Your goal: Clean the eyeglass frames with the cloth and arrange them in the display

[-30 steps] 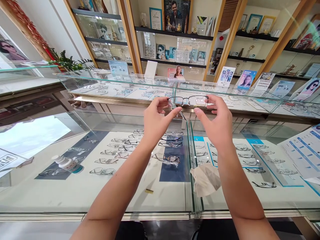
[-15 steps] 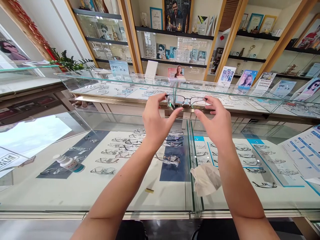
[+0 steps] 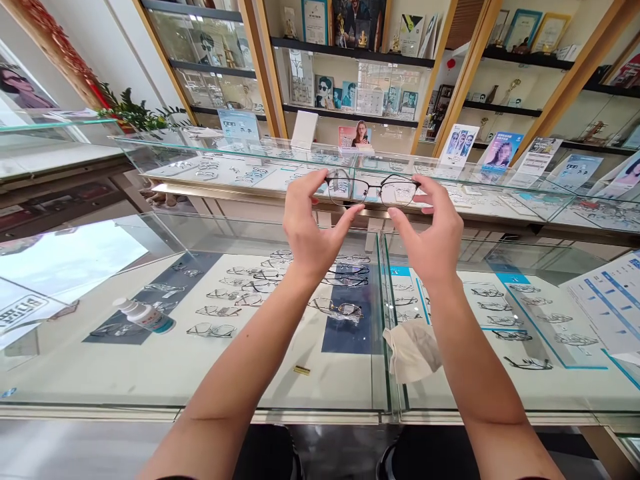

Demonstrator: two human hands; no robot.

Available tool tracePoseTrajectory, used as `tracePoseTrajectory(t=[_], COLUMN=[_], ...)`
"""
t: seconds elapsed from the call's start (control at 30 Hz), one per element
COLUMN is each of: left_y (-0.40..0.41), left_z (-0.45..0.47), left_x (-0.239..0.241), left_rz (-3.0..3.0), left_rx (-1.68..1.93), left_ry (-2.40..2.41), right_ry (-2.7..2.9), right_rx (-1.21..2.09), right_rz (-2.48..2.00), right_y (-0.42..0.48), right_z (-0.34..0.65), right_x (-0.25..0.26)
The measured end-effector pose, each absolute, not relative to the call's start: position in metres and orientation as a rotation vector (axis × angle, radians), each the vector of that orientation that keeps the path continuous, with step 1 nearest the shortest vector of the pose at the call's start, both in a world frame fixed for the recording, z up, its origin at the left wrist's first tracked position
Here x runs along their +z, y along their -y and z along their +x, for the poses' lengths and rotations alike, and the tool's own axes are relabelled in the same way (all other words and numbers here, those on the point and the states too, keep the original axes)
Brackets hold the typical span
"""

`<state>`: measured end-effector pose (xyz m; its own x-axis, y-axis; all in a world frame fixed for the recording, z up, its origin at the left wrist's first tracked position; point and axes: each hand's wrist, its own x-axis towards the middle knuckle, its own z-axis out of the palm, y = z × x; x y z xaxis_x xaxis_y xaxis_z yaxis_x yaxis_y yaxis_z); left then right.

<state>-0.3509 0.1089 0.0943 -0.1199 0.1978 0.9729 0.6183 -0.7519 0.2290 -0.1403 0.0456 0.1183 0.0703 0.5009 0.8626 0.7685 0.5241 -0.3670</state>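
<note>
A pair of dark-rimmed eyeglasses (image 3: 369, 190) is held up in front of me, above the glass counter. My left hand (image 3: 316, 223) pinches its left end, with the thumb stretched under the left lens. At the opposite end, my right hand (image 3: 429, 220) grips the frame near the hinge, its thumb below the right lens. Beneath my right forearm a beige cloth (image 3: 411, 352) lies crumpled on the counter top. A white spray bottle (image 3: 145, 315) lies to the left of my left forearm.
Rows of eyeglasses (image 3: 212, 330) sit inside the glass counter (image 3: 345, 400) under my arms. A second display case (image 3: 210, 190) runs across behind my hands, with upright advertising cards (image 3: 459, 148) on it. A printed sheet (image 3: 607, 307) stands at right.
The eyeglasses have tilted in my hands, and a temple arm now shows above the right lens. Both hands still hold the ends. The view has shifted slightly downward.
</note>
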Motion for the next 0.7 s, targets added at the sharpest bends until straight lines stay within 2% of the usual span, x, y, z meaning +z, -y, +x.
tracePoseTrajectory(t=[0.33,0.7], left_y=[-0.106,-0.115], left_z=[-0.351,-0.349], left_x=[0.094,0.097], left_rz=[-1.915,-2.02], left_rx=[-1.93,-2.039], left_ry=[1.014,1.159], right_ry=[1.602,1.598], right_rx=[-0.097,-0.241], right_rz=[-1.073,-1.29], right_y=[-0.063,-0.042], right_z=[-0.137,-0.145], right_x=[0.11,0.124])
